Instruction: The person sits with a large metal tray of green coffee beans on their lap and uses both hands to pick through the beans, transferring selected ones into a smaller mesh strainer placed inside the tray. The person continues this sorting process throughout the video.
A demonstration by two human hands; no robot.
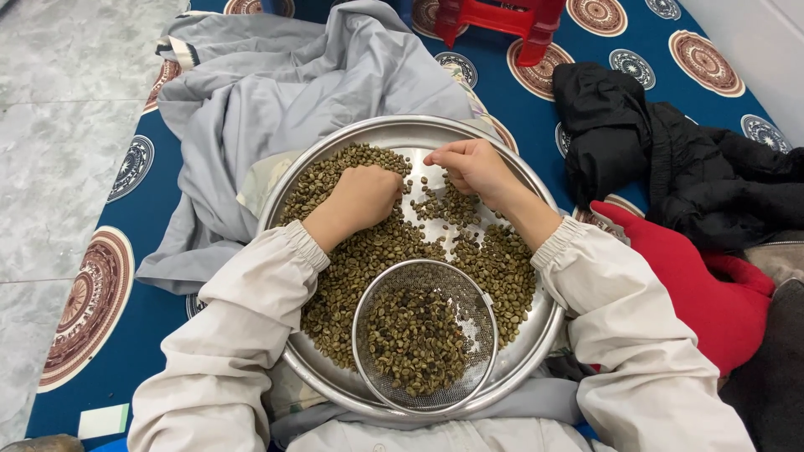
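Beans (494, 264) cover the big metal tray (544, 335); the left hand (362, 197) rests curled on them, gripping nothing I can see. Right hand (469, 163) pinches its fingertips over a thin patch, maybe on one bean, can't tell. Best to spread them thin and pick singly.

1. Green coffee beans (352, 268): small, oval, olive-green, unroasted. They lie loose in a wide layer across the tray, thick on its left side and lower right, thinner in the upper middle, where bare metal shows between scattered beans.
2. Round metal tray (536, 351): large, shallow, silver, with a raised rim. It lies flat on the person's lap, over grey cloth.
3. Mesh sieve (481, 314): round, fine wire with a metal rim. It sits upright inside the tray at the near edge, resting on the beans and partly filled with more beans, heaped toward its left and bottom.
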